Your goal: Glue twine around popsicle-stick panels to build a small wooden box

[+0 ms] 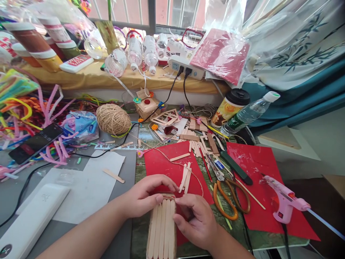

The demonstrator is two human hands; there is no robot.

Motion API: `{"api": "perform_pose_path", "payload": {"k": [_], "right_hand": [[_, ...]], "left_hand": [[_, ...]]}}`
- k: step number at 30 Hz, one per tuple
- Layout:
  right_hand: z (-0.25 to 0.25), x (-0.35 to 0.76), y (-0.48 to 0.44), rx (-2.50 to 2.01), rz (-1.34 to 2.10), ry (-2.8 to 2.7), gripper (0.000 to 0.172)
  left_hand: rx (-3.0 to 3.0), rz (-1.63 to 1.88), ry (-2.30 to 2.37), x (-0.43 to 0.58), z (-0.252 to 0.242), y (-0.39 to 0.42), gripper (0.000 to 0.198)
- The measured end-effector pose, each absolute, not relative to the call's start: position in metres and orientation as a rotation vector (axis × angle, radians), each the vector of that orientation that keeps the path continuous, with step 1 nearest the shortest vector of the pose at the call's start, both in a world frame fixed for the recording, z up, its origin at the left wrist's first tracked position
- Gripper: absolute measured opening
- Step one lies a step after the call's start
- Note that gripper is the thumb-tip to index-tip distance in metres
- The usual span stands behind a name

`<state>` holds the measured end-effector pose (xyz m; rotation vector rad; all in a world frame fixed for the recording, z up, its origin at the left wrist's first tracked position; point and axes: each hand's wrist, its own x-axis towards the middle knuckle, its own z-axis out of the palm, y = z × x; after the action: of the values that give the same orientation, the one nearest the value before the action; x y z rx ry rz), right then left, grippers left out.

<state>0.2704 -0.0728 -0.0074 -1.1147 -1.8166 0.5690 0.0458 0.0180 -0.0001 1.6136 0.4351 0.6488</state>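
Note:
A flat-topped piece made of wooden craft sticks point(162, 230) stands upright at the bottom middle, several sticks side by side with twine along its edges. My left hand point(149, 196) curves over its far left corner, thumb on the top edge and fingers bent behind. My right hand point(196, 219) is closed at the far right corner, with thumb and index finger against the side. Jute twine point(198, 178) runs from a large ball point(113, 119) over red paper point(159, 169) and disappears behind my right hand. Whether those fingers also pinch the twine is hidden.
Orange-handled scissors point(225, 199), a green utility knife point(236, 167) and a pink glue gun point(285, 198) lie to the right. Loose craft sticks point(185, 178) lie ahead. A bottle point(249, 113) and lidded cup point(230, 108) stand behind. A phone point(36, 142) rests among pipe cleaners at left.

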Motion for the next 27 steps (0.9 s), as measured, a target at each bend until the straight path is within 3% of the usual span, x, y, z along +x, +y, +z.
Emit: {"api": "perform_pose_path", "payload": {"k": [6,14,27], "right_hand": [[-0.003,0.271,-0.073,-1.129,0.511,-1.836,0.023],[0.0,0.272,-0.075,-1.169,0.521,-1.84,0.014],[0.001,0.273,-0.072,-1.143,0.535,-1.839,0.017]], "left_hand": [[2.177,1.068,0.418,0.04,0.008,0.019,0.021],[2.373,1.149,0.399,0.039,0.019,0.023,0.01],[2.391,1.159,0.389,0.037,0.014,0.019,0.023]]}}
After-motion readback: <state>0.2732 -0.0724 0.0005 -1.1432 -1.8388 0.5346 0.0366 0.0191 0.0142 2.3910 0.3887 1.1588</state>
